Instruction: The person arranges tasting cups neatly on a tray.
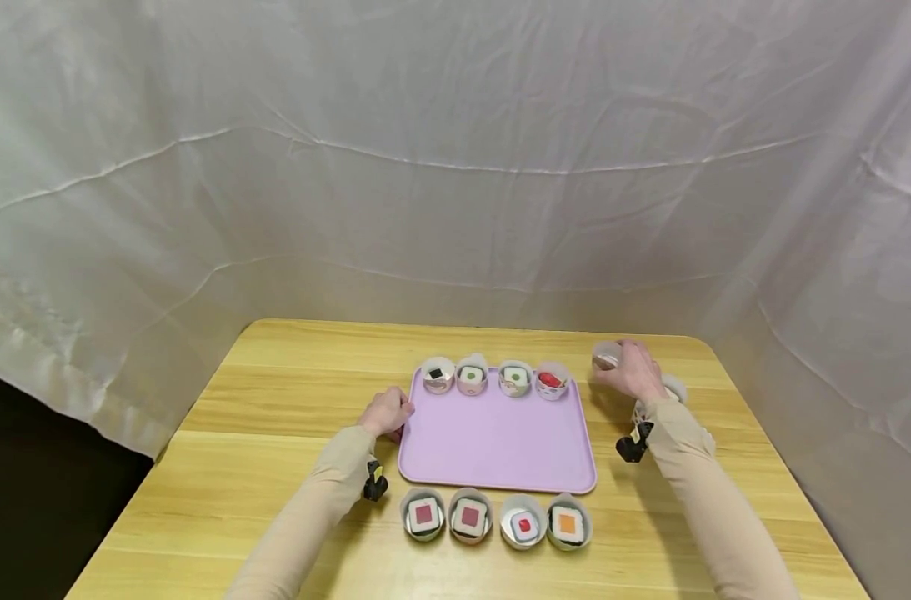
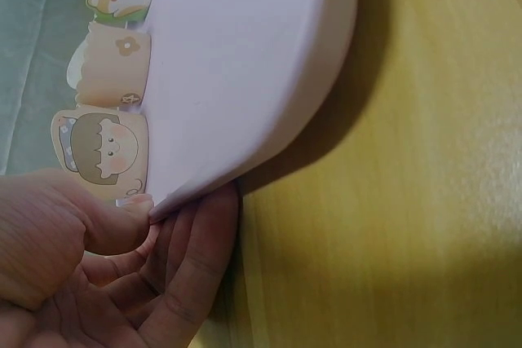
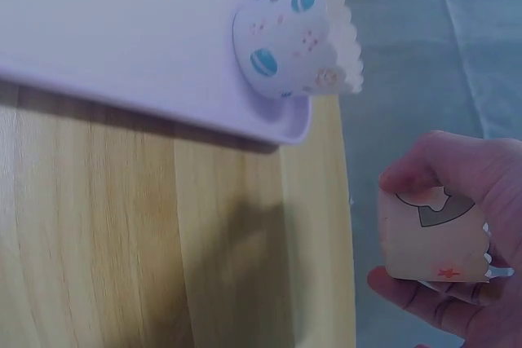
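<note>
Right hand (image 1: 632,369): thumb and fingers curled about one peach-coloured paper cup with scalloped rim and printed figure (image 3: 432,248), opened only to the cup's width; cup held above the table, at two o'clock of the tray, apart from it.

Left hand (image 1: 386,411): at nine o'clock of the tray; thumb over the rim, fingers beneath, pinching the edge.

Tray, one, lilac, rectangular, rounded corners, raised rim (image 1: 493,437): between the hands.

On the tray, eleven to one o'clock, four printed paper cups, left to right: one with a black piece (image 1: 437,387); two with white, green-centred pieces (image 1: 471,389) (image 1: 514,391); one with a red piece (image 1: 551,394).

Off the tray, seven to five o'clock, four further paper cups: two with white squares, dark-pink centres (image 1: 423,536) (image 1: 468,539); one with a white, red-centred piece (image 1: 521,544); one with a white, orange-centred square (image 1: 568,546).

At three o'clock, pale items (image 1: 676,386), partly hidden by the right wrist.

Support: pale wood-grain table (image 1: 290,400). Surround: whitish cloth curtain (image 1: 455,208).
</note>
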`<state>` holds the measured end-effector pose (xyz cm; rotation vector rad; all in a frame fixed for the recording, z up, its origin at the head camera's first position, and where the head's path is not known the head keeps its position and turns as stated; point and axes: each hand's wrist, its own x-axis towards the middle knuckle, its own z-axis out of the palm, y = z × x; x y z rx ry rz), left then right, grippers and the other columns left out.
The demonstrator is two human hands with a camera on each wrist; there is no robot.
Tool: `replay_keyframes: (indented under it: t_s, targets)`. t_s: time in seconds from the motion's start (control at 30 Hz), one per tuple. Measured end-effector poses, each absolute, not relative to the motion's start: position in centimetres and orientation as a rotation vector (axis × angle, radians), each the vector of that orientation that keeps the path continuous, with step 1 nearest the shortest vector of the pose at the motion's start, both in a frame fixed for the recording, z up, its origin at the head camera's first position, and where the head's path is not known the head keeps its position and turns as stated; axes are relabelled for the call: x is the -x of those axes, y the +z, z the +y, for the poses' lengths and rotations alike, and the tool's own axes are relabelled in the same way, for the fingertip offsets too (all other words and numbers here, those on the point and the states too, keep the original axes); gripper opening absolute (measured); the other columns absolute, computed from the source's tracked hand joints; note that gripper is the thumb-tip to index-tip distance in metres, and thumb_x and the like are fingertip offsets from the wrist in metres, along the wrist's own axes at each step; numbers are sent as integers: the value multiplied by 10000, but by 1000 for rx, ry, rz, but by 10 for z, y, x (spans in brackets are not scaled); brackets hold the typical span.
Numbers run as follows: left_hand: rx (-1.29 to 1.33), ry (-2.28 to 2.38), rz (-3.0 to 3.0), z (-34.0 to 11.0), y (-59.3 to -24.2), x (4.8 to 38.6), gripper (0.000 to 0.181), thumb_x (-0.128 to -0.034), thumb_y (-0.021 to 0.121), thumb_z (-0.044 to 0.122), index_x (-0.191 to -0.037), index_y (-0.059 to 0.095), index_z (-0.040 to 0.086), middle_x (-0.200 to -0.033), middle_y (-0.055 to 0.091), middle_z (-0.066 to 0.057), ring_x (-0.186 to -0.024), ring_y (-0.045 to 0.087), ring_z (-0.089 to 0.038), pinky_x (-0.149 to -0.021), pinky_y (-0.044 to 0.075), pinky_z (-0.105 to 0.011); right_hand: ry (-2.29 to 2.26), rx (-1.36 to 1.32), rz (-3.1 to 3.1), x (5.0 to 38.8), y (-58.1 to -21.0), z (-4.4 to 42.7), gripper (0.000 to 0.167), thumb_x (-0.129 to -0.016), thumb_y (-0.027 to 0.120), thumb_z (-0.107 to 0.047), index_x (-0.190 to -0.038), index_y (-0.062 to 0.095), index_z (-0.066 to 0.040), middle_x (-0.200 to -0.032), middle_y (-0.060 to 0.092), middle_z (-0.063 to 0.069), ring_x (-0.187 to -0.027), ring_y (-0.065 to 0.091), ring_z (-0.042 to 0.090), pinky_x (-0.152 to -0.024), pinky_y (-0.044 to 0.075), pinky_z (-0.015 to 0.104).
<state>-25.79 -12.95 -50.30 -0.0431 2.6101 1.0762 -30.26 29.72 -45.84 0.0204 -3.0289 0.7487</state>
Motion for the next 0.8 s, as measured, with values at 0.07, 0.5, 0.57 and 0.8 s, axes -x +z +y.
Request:
replay_keyframes:
  t_s: [0.07,0.5,0.57,0.8]
  targets:
    - [42,1073,2611,-129,-503,258,197,-1017,509,111,-936,631,-20,-722,627,-117,-536,628,-163,-522,597,-284,753,-31,-3020,302,-457,294,840,-785,758,-314,-1383,410,163,-1245,543,372,-1109,543,477,-938,501,624]
    - [49,1086,2604,-129,-505,259,190,-1016,512,105,-929,626,-20,-704,617,-108,-523,607,-152,-514,591,-277,770,-142,-2962,295,-443,270,712,-810,752,-260,-1322,481,154,-1155,604,332,-1030,577,440,-908,517,581]
    - [48,1087,2603,-129,-505,259,190,-1017,512,103,-926,623,-22,-704,614,-107,-527,608,-154,-515,593,-279,779,-160,-2963,294,-441,266,702,-800,763,-249,-1313,494,148,-1149,612,323,-1026,582,434,-912,518,575]
    - [51,1089,2596,-130,-504,259,193,-1016,518,103,-909,624,-17,-691,600,-99,-524,610,-159,-513,593,-281,790,-246,-2973,290,-433,247,738,-817,760,-237,-1350,458,175,-1251,574,374,-1135,558,502,-1006,485,623]
